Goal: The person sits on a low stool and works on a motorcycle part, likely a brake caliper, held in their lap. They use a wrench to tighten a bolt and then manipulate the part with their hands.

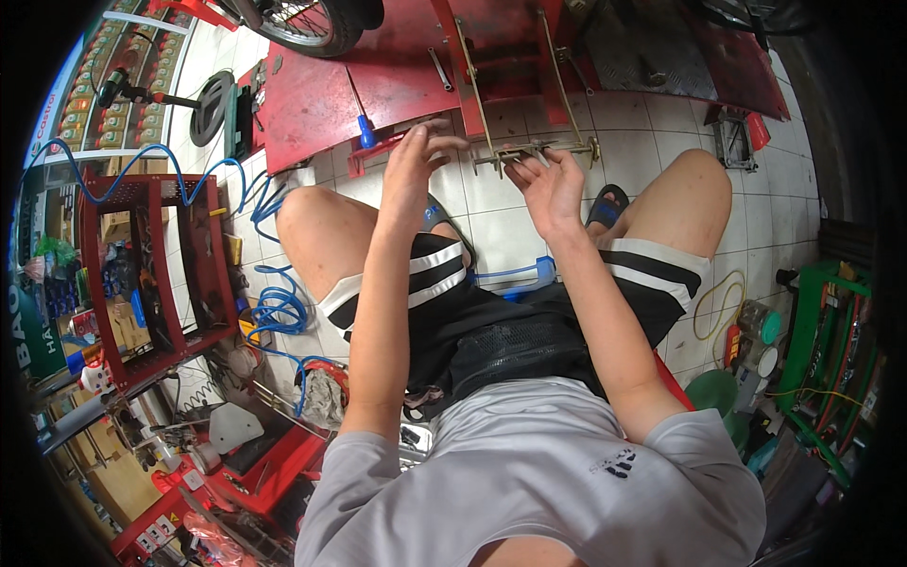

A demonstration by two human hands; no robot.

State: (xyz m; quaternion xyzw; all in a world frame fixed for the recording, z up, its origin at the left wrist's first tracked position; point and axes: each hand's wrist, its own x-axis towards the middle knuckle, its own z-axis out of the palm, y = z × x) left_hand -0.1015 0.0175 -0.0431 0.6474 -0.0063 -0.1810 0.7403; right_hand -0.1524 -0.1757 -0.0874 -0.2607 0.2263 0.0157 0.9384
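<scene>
1. Screwdriver (pixel 363 125) lies left of the bracket (pixel 539 151), near the ramp (pixel 312 104) edge; a nudge could roll it off.
2. Left hand (pixel 412 163), fingers spread, holds nothing.
3. Right hand (pixel 551 184), open, touches the bracket; rods (pixel 557 76) might pinch fingers.

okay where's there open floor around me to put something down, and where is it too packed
Bare white tile floor shows between the knees, bordered by the red lift platform ahead, below the metal linkage frame that the left hand and right hand reach. More bare tile lies beyond the right knee. The left side is crowded: blue air hose, red tool cart, scattered parts.
</scene>
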